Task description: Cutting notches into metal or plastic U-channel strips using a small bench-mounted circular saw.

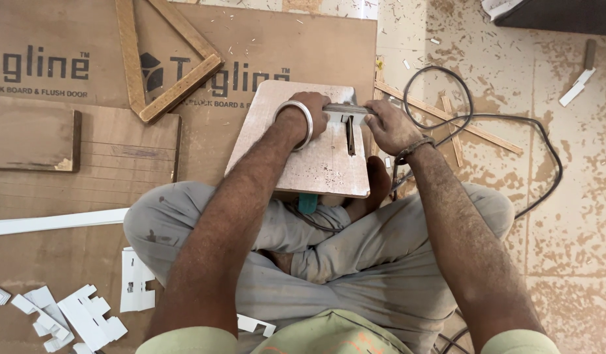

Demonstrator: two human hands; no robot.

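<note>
Wooden triangle frame [168, 62], white cut-out scraps [86, 318], black cable [513, 124] on dusty floor [578, 229].

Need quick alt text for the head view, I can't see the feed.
Seated cross-legged on the floor, a person presses a thin strip with left hand and right hand across the blade slot of a pale saw board resting on their lap; a black cable loops nearby.

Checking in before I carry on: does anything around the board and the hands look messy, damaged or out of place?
Yes. Wood chips and dust litter the floor. A black cable loops loose beside the right hand. White cut-out scraps lie scattered near the knee. The left hand and the small board look normal.
</note>
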